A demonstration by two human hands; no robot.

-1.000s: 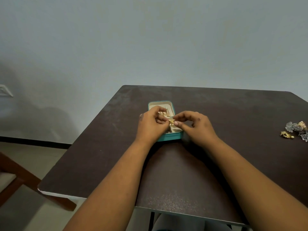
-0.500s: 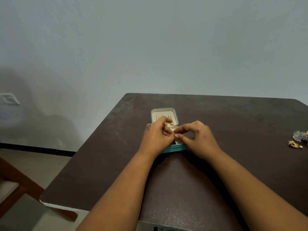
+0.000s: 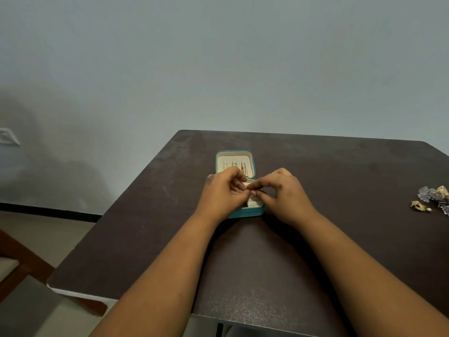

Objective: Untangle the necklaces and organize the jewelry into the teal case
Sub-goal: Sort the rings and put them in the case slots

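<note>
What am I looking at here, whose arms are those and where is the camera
There is no machine here. A person wears a camera on their head, so this single view looks forward and down along their own two bare arms. The left hand and right hand meet over an open teal case on a dark table. Their fingertips pinch something small between them, too small to tell what. The case's raised lid has a cream lining with thin gold chains hanging in it. At the table's right edge lies a loose pile of jewelry, silver and gold pieces not yet put away.
</note>
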